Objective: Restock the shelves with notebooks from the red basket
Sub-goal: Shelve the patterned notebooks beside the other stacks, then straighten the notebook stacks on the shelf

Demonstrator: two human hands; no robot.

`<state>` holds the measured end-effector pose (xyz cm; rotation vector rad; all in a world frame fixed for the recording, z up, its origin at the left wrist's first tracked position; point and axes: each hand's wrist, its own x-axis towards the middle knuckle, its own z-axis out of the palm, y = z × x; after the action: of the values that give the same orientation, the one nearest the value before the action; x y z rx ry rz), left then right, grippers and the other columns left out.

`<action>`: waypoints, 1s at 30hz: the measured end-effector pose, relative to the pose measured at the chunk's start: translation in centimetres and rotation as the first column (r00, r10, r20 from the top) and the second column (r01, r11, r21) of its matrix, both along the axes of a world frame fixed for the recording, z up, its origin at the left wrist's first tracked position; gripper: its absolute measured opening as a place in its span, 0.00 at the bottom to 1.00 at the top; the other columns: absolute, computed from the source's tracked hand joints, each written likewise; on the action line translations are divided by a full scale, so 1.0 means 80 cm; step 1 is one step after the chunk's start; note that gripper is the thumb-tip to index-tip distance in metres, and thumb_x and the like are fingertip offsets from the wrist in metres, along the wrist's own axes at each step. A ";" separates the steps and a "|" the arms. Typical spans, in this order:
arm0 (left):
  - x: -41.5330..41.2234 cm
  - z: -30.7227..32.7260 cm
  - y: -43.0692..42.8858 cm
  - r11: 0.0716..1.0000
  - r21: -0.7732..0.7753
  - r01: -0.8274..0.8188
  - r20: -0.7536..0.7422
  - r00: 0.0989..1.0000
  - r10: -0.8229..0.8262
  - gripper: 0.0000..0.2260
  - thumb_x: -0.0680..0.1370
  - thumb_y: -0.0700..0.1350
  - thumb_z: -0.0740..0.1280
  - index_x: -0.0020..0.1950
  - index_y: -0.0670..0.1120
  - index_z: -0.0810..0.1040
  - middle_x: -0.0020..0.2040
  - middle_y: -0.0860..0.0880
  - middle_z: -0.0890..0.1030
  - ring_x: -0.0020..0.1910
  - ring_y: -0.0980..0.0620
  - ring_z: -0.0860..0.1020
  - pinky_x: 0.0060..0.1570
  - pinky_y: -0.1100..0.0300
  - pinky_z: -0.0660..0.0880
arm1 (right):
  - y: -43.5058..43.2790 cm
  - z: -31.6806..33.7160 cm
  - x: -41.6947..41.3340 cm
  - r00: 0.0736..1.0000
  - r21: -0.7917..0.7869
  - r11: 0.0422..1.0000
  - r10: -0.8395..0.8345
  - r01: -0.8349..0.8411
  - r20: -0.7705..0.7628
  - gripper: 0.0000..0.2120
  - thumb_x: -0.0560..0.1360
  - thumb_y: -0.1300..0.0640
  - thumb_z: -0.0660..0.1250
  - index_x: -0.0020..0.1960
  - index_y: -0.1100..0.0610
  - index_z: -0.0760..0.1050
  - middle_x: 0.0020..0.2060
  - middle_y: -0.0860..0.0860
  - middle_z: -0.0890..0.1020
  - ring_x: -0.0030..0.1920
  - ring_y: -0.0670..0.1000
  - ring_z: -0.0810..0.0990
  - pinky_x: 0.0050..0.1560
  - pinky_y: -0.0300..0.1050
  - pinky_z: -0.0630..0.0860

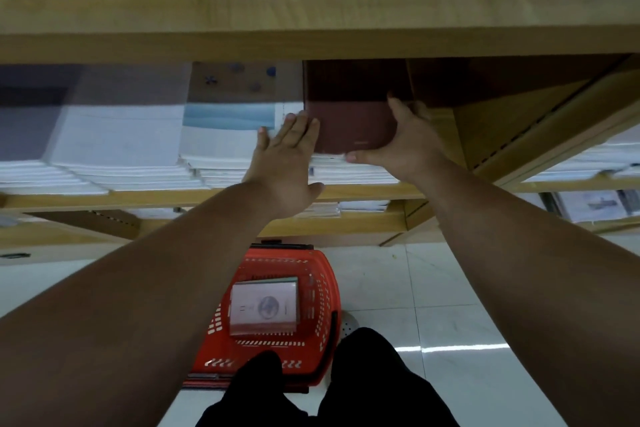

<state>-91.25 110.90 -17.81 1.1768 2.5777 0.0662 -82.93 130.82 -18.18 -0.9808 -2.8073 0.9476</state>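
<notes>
A brown notebook lies on top of a white stack on the middle shelf. My right hand grips its right edge and near corner, thumb under the front. My left hand lies flat with fingers spread, fingertips against the notebook's left edge. Below on the floor stands the red basket with a pale notebook stack inside it, a globe picture on the top cover.
White notebook stacks fill the shelf to the left, one with a blue cover. The wooden shelf board above overhangs the hands. A shelf upright stands right. My legs in black are beside the basket on white tiles.
</notes>
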 end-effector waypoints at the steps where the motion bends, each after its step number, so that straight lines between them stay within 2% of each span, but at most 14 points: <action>1: 0.000 0.000 -0.001 1.000 -0.007 0.006 -0.005 1.000 -0.006 0.45 0.78 0.60 0.66 0.81 0.47 0.39 0.82 0.46 0.39 0.81 0.48 0.39 0.78 0.41 0.42 | 0.002 -0.001 0.000 1.000 -0.002 1.000 0.014 -0.014 -0.006 0.58 0.53 0.32 0.82 0.77 0.45 0.62 0.71 0.54 0.64 0.68 0.56 0.71 0.65 0.48 0.73; 3: 0.001 0.006 -0.004 1.000 -0.024 0.019 0.007 1.000 -0.019 0.46 0.77 0.60 0.67 0.82 0.48 0.39 0.82 0.47 0.39 0.81 0.48 0.39 0.78 0.42 0.42 | 0.007 -0.002 0.003 1.000 -0.033 0.999 0.017 -0.017 -0.015 0.61 0.54 0.31 0.81 0.79 0.44 0.57 0.73 0.54 0.63 0.71 0.57 0.67 0.69 0.52 0.71; 5: 0.009 0.010 -0.012 0.999 0.043 -0.016 0.018 1.000 0.015 0.44 0.77 0.59 0.67 0.82 0.50 0.43 0.82 0.45 0.43 0.81 0.46 0.44 0.78 0.43 0.44 | 0.005 -0.002 0.008 1.000 0.028 0.999 -0.028 0.028 -0.008 0.62 0.55 0.27 0.77 0.80 0.43 0.52 0.77 0.55 0.59 0.78 0.60 0.57 0.76 0.63 0.58; 6: 0.016 0.011 -0.022 0.989 0.136 -0.065 0.007 0.998 0.065 0.41 0.77 0.58 0.68 0.82 0.49 0.49 0.82 0.43 0.50 0.80 0.43 0.50 0.78 0.43 0.49 | -0.003 -0.002 0.013 0.998 0.109 0.992 -0.060 0.062 -0.017 0.61 0.57 0.24 0.74 0.80 0.43 0.51 0.79 0.56 0.56 0.80 0.61 0.50 0.77 0.66 0.49; 7: 0.025 0.010 -0.038 0.957 0.264 -0.117 -0.020 0.992 0.127 0.36 0.77 0.56 0.68 0.80 0.48 0.59 0.79 0.40 0.60 0.77 0.39 0.59 0.76 0.44 0.57 | -0.019 -0.004 0.020 0.994 0.188 0.977 -0.089 0.100 -0.067 0.57 0.60 0.24 0.71 0.80 0.44 0.52 0.80 0.58 0.55 0.81 0.62 0.47 0.76 0.67 0.45; 8: 0.035 0.005 -0.058 0.906 0.392 -0.158 -0.051 0.980 0.192 0.30 0.76 0.53 0.68 0.76 0.46 0.68 0.72 0.39 0.70 0.70 0.37 0.68 0.70 0.45 0.65 | -0.040 -0.008 0.031 0.981 0.244 0.960 -0.095 0.135 -0.168 0.53 0.63 0.25 0.70 0.80 0.46 0.56 0.79 0.60 0.57 0.80 0.63 0.49 0.76 0.67 0.48; 10: 0.057 -0.019 -0.113 0.788 0.566 -0.242 -0.051 0.944 0.326 0.19 0.74 0.49 0.68 0.64 0.44 0.78 0.58 0.41 0.77 0.57 0.39 0.75 0.58 0.48 0.72 | -0.094 -0.027 0.058 0.926 0.294 0.943 -0.034 0.155 -0.377 0.42 0.69 0.31 0.70 0.76 0.50 0.66 0.73 0.62 0.66 0.75 0.65 0.63 0.72 0.66 0.62; 12: 0.080 -0.053 -0.177 0.732 0.537 -0.419 0.104 0.894 0.435 0.15 0.75 0.45 0.69 0.60 0.45 0.79 0.56 0.43 0.77 0.54 0.41 0.76 0.53 0.50 0.74 | -0.152 -0.063 0.085 0.920 0.271 0.958 0.023 0.091 -0.391 0.34 0.71 0.37 0.70 0.72 0.51 0.71 0.69 0.60 0.69 0.70 0.63 0.68 0.69 0.62 0.66; 14: 0.100 -0.093 -0.242 0.699 0.404 -0.590 0.259 0.807 0.531 0.14 0.75 0.43 0.70 0.60 0.45 0.79 0.55 0.43 0.78 0.52 0.41 0.77 0.51 0.51 0.75 | -0.205 -0.101 0.104 0.964 0.216 0.976 0.075 -0.019 -0.254 0.32 0.72 0.38 0.68 0.72 0.51 0.70 0.70 0.58 0.68 0.71 0.61 0.66 0.70 0.58 0.62; 17: 0.122 -0.163 -0.322 0.593 0.165 -0.788 0.455 0.594 0.663 0.16 0.75 0.52 0.68 0.62 0.52 0.76 0.55 0.48 0.78 0.51 0.46 0.79 0.51 0.51 0.78 | -0.266 -0.153 0.107 0.974 0.103 0.969 0.222 -0.226 0.053 0.31 0.72 0.39 0.70 0.71 0.47 0.70 0.72 0.54 0.65 0.74 0.58 0.63 0.72 0.59 0.63; 19: 0.137 -0.217 -0.357 0.502 0.037 -0.864 0.539 0.440 0.718 0.19 0.73 0.58 0.65 0.64 0.57 0.73 0.56 0.50 0.79 0.51 0.47 0.81 0.50 0.46 0.82 | -0.295 -0.195 0.096 0.903 -0.018 0.934 0.348 -0.356 0.251 0.31 0.72 0.39 0.71 0.72 0.42 0.68 0.74 0.50 0.61 0.75 0.55 0.60 0.73 0.57 0.63; 21: 0.155 -0.281 -0.381 0.365 -0.060 -0.929 0.616 0.253 0.746 0.23 0.70 0.61 0.65 0.64 0.60 0.73 0.57 0.51 0.80 0.50 0.48 0.82 0.49 0.46 0.82 | -0.317 -0.243 0.081 0.793 -0.135 0.879 0.471 -0.457 0.387 0.31 0.72 0.37 0.70 0.73 0.39 0.67 0.75 0.47 0.60 0.75 0.53 0.60 0.72 0.56 0.65; 25: 0.187 -0.398 -0.381 0.064 -0.220 -0.973 0.705 -0.113 0.700 0.21 0.73 0.59 0.68 0.65 0.58 0.73 0.55 0.50 0.81 0.47 0.49 0.83 0.41 0.53 0.82 | -0.342 -0.370 0.049 0.603 -0.260 0.772 0.622 -0.580 0.500 0.28 0.72 0.39 0.71 0.70 0.41 0.71 0.73 0.46 0.64 0.73 0.51 0.66 0.71 0.50 0.67; 30: 0.204 -0.561 -0.344 -0.270 -0.399 -0.877 0.738 -0.481 0.473 0.21 0.77 0.53 0.69 0.68 0.53 0.69 0.54 0.46 0.82 0.41 0.49 0.86 0.40 0.51 0.84 | -0.357 -0.555 0.008 0.458 -0.334 0.673 0.713 -0.660 0.531 0.27 0.72 0.45 0.75 0.69 0.47 0.76 0.66 0.51 0.72 0.66 0.53 0.74 0.68 0.43 0.69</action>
<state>-74.90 83.39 -62.73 -1.2369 1.6933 1.3576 -82.32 102.29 -62.55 -0.0302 -3.9212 0.8652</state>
